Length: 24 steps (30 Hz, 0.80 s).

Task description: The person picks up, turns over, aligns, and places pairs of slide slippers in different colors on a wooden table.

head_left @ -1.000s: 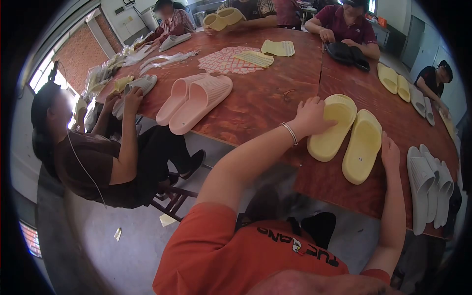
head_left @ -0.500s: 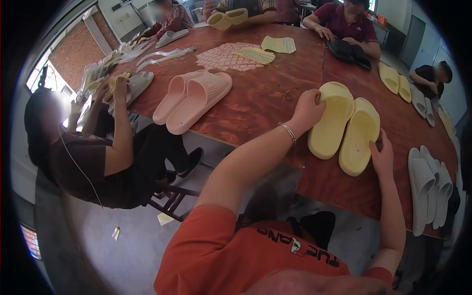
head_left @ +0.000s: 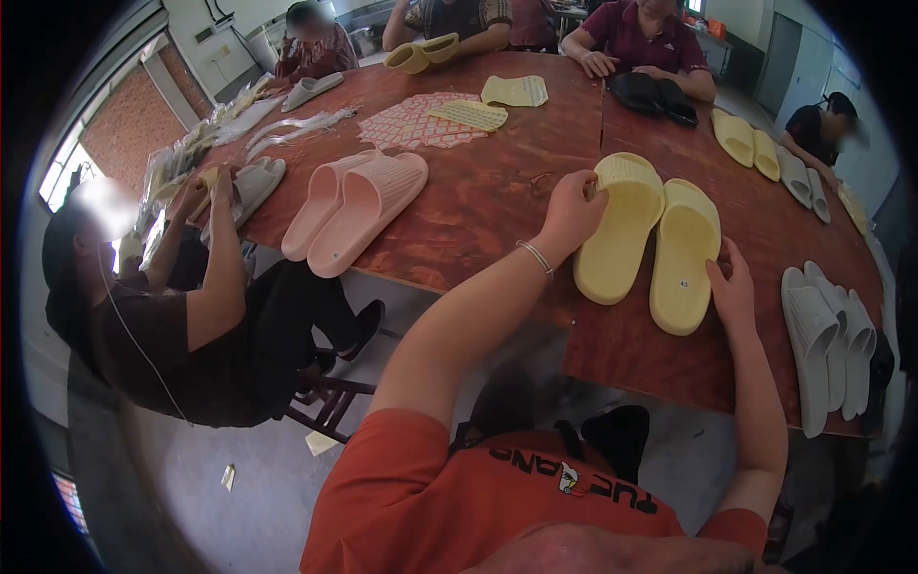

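A pair of yellow slippers lies side by side on the reddish-brown table in front of me, soles down, heels toward me. My left hand [head_left: 572,212] has its fingers curled at the outer edge of the left yellow slipper [head_left: 612,239], beside the strap. At the outer side of the right yellow slipper [head_left: 681,273], my right hand [head_left: 732,285] grips the edge with thumb and fingers. A small number label [head_left: 684,283] shows on that slipper's heel. The toe ends sit close together, while a gap runs between the heels.
Pink slippers [head_left: 359,206] rest left on the table [head_left: 478,239]; several grey slippers [head_left: 830,340] stand at right. Patterned sheets [head_left: 411,122], black footwear [head_left: 655,96] and more yellow slippers [head_left: 744,143] lie farther off. A co-worker [head_left: 143,316] sits left; others sit across.
My view has shifted slightly, so most things appear farther left. The right yellow slipper has turned a little, its heel now farther from the left one. Both hands stay at the slippers.
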Available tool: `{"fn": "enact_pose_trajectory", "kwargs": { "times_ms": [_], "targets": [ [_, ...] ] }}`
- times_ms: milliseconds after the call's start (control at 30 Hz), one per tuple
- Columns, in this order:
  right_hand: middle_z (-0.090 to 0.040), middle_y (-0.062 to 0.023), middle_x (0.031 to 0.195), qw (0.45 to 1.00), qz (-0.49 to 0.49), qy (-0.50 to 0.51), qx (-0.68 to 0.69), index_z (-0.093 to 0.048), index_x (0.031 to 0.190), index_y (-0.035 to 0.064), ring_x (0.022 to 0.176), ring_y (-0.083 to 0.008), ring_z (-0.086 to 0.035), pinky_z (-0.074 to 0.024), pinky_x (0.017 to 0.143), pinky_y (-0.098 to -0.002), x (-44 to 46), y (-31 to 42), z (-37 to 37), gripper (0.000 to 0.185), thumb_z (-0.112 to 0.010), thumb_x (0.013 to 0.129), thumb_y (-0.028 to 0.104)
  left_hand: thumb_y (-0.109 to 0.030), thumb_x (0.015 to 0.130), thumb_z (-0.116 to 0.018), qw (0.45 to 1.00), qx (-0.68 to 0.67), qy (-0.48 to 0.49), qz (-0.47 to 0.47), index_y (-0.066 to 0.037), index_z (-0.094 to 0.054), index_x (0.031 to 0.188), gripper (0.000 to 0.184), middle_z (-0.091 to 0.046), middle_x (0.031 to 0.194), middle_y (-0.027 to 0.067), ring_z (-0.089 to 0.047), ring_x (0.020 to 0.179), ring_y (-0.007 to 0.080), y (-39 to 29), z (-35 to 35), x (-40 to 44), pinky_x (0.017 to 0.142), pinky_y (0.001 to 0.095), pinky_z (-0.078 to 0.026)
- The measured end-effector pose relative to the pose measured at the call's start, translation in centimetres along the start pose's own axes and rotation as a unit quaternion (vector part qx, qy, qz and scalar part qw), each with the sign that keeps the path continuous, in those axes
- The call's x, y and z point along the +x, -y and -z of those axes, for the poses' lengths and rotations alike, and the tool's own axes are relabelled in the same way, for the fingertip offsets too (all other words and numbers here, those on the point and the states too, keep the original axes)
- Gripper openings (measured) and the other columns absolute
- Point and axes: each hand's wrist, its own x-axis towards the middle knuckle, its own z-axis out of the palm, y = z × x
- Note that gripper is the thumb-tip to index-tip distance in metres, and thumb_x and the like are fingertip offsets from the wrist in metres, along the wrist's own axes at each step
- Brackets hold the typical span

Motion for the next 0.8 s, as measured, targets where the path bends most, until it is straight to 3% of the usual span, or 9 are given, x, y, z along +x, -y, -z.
{"fn": "enact_pose_trajectory", "kwargs": {
  "times_ms": [467,767,800],
  "targets": [
    [-0.05,-0.012,0.1,1.0,0.005,-0.007,-0.005,-0.042,0.119,0.0042,0.085,-0.0185,-0.052,-0.0427,0.076,-0.0294,-0.3,0.5,0.1,0.046,-0.055,0.077,0.017,-0.013,0.07,-0.058,1.0,0.017,0.013,-0.009,0.004,-0.053,0.095,0.031,-0.054,0.088,0.0174,-0.052,0.083,0.028,0.1,0.1,0.0,0.074,0.034,-0.042],
    [-0.049,-0.0151,0.107,1.0,0.01,-0.006,-0.007,-0.042,0.12,0.0056,0.09,-0.0221,-0.052,-0.0418,0.079,-0.031,0.3,-1.0,-0.1,0.047,-0.055,0.076,0.018,-0.014,0.07,-0.058,1.0,0.017,0.017,-0.002,0.004,-0.053,0.096,0.032,-0.055,0.09,0.0183,-0.052,0.085,0.0293,0.4,0.0,0.0,0.076,0.0342,-0.042],
    [-0.048,-0.0157,0.109,1.0,0.011,-0.004,-0.014,-0.041,0.12,0.0055,0.091,-0.0226,-0.052,-0.0417,0.079,-0.0312,0.3,-1.0,-0.1,0.048,-0.055,0.076,0.018,-0.013,0.071,-0.058,0.999,0.035,0.007,-0.017,0.004,-0.053,0.096,0.03,-0.057,0.088,0.0164,-0.055,0.081,0.0252,0.5,0.0,0.0,0.072,0.0321,-0.044]
  ]
}}
